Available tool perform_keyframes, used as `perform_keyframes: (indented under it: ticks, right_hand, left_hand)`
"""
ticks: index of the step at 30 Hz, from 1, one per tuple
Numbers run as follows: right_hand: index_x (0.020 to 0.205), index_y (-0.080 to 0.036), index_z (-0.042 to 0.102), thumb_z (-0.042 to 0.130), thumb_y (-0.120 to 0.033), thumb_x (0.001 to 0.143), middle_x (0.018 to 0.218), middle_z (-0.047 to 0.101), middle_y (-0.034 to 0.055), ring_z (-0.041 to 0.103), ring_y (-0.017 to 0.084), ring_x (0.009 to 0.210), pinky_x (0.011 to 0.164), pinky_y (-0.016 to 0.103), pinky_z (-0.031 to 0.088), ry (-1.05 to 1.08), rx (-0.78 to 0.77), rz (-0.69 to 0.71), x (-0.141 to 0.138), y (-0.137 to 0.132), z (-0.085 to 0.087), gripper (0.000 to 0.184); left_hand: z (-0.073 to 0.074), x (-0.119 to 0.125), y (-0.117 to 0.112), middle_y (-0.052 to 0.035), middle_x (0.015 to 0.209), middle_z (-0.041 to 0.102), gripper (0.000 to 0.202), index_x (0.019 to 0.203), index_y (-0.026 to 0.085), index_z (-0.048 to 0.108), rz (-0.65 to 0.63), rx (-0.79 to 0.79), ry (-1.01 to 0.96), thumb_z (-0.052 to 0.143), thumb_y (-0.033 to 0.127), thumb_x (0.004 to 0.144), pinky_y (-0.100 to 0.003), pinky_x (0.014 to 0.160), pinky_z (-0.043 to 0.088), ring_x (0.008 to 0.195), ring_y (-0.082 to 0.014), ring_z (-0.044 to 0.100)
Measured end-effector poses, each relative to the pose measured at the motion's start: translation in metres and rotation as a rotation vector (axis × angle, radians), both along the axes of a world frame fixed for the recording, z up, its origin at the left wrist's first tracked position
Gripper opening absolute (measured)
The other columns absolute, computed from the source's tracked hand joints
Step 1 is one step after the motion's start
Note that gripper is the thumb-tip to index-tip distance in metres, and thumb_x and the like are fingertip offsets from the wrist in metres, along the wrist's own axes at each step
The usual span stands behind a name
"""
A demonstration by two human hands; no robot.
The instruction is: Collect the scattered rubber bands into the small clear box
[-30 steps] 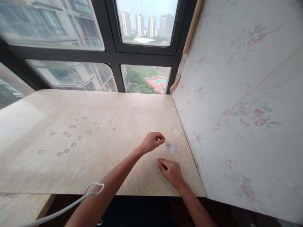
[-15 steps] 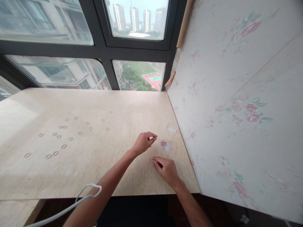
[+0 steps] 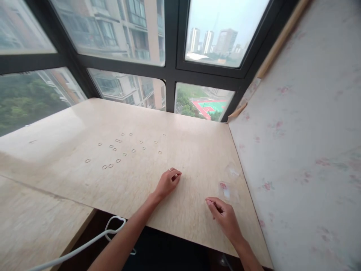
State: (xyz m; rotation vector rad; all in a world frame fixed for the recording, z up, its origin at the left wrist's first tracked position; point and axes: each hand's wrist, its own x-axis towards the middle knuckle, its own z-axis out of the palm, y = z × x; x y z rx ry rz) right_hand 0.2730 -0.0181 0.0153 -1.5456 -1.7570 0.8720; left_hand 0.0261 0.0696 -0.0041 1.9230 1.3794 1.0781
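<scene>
My left hand (image 3: pixel 168 181) rests low over the pale wooden tabletop (image 3: pixel 84 188) with its fingers curled in a pinch, and a small ring (image 3: pixel 170 170) shows at the fingertips. My right hand (image 3: pixel 224 217) lies on the table near the front right edge, fingers closed on a thin dark stick (image 3: pixel 216 205). Just beyond the right hand lies a small clear bag (image 3: pixel 226 190) with something red inside. Several small rings (image 3: pixel 124 149) lie scattered on the table to the far left of my left hand.
A second clear bag (image 3: pixel 232 170) lies by the flowered wall panel (image 3: pixel 296 150) that bounds the table on the right. Dark-framed windows (image 3: pixel 169 75) stand behind the table. A white cable (image 3: pixel 84 246) hangs at the front edge, beside a lower board (image 3: pixel 34 226).
My left hand has drawn back from the clear bag and moved left, still pinched. The right hand has stayed put. The view has swung to the left.
</scene>
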Motion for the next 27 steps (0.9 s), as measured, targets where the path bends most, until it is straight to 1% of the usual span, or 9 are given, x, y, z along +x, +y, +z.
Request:
perform_keyframes:
  ticks: [3, 6, 10, 13, 14, 15, 19, 23, 27]
  right_hand:
    - [0.095, -0.015, 0.07, 0.051, -0.043, 0.088, 0.057, 0.058, 0.0005, 0.053, 0.012, 0.046, 0.045, 0.021, 0.042, 0.08, -0.059, 0.108, -0.027, 0.01, 0.019, 0.035]
    - [0.097, -0.015, 0.069, 0.051, -0.041, 0.089, 0.054, 0.054, -0.0014, 0.051, 0.01, 0.045, 0.044, 0.02, 0.04, 0.094, -0.026, 0.19, -0.063, 0.035, 0.038, 0.033]
    - [0.1, -0.015, 0.068, 0.051, -0.039, 0.088, 0.051, 0.049, -0.0039, 0.047, 0.009, 0.044, 0.046, 0.019, 0.039, 0.054, 0.053, 0.276, -0.117, 0.093, 0.057, 0.031]
    - [0.104, -0.015, 0.065, 0.046, -0.034, 0.09, 0.055, 0.051, -0.0032, 0.051, 0.009, 0.049, 0.052, 0.02, 0.041, -0.146, 0.106, 0.326, -0.16, 0.144, 0.066, 0.031]
    - [0.109, -0.016, 0.063, 0.042, -0.032, 0.091, 0.058, 0.054, -0.0029, 0.054, 0.009, 0.053, 0.056, 0.019, 0.042, -0.267, 0.093, 0.374, -0.173, 0.159, 0.067, 0.032]
    - [0.109, -0.017, 0.063, 0.043, -0.03, 0.091, 0.059, 0.056, -0.0027, 0.055, 0.009, 0.055, 0.057, 0.019, 0.042, -0.32, 0.08, 0.403, -0.185, 0.174, 0.066, 0.03]
    - [0.097, -0.017, 0.067, 0.054, -0.022, 0.081, 0.067, 0.064, 0.0012, 0.059, 0.014, 0.066, 0.061, 0.022, 0.041, -0.508, 0.034, 0.451, -0.22, 0.22, 0.055, 0.021]
    - [0.079, -0.015, 0.069, 0.064, -0.02, 0.072, 0.088, 0.068, 0.0061, 0.061, 0.018, 0.084, 0.07, 0.026, 0.043, -0.648, -0.009, 0.519, -0.229, 0.247, 0.041, 0.01]
    - [0.075, -0.013, 0.066, 0.066, -0.02, 0.072, 0.084, 0.068, 0.0041, 0.06, 0.016, 0.079, 0.072, 0.028, 0.044, -0.649, -0.053, 0.6, -0.224, 0.254, 0.034, 0.007]
  left_hand:
    - [-0.001, -0.005, 0.001, -0.0036, 0.082, 0.065, 0.014, 0.084, 0.016, 0.066, 0.035, -0.003, -0.096, 0.052, 0.015, 0.082, -0.022, 0.063, 0.045, 0.062, -0.0092, 0.056]
    - [0.0, -0.006, 0.003, -0.003, 0.08, 0.066, 0.014, 0.083, 0.016, 0.066, 0.044, -0.009, -0.161, 0.053, 0.015, 0.081, -0.022, 0.064, 0.044, 0.062, -0.0093, 0.056]
    - [-0.001, -0.009, 0.006, -0.0017, 0.071, 0.063, 0.014, 0.078, 0.015, 0.065, 0.079, -0.017, -0.224, 0.052, 0.017, 0.082, -0.022, 0.06, 0.041, 0.059, -0.0098, 0.053]
    - [-0.004, -0.011, 0.009, -0.0015, 0.069, 0.062, 0.014, 0.077, 0.015, 0.065, 0.094, -0.036, -0.281, 0.051, 0.018, 0.082, -0.022, 0.058, 0.041, 0.056, -0.0094, 0.051]
    - [-0.005, -0.012, 0.01, -0.0017, 0.07, 0.063, 0.014, 0.079, 0.015, 0.065, 0.095, -0.049, -0.296, 0.052, 0.017, 0.081, -0.022, 0.058, 0.041, 0.056, -0.0093, 0.051]
    - [-0.005, -0.013, 0.011, -0.0021, 0.072, 0.064, 0.014, 0.081, 0.015, 0.066, 0.095, -0.062, -0.308, 0.053, 0.017, 0.08, -0.022, 0.059, 0.042, 0.056, -0.0095, 0.052]
    - [-0.006, -0.016, 0.015, -0.0033, 0.075, 0.066, 0.015, 0.085, 0.015, 0.067, 0.08, -0.082, -0.336, 0.053, 0.015, 0.08, -0.023, 0.062, 0.045, 0.06, -0.0108, 0.056]
    - [-0.004, -0.018, 0.016, -0.0043, 0.079, 0.067, 0.015, 0.085, 0.015, 0.067, 0.065, -0.081, -0.342, 0.053, 0.015, 0.08, -0.023, 0.063, 0.046, 0.061, -0.0108, 0.057]
    - [-0.005, -0.017, 0.016, -0.005, 0.082, 0.068, 0.015, 0.084, 0.015, 0.068, 0.058, -0.066, -0.308, 0.053, 0.014, 0.079, -0.024, 0.065, 0.046, 0.062, -0.0112, 0.057]
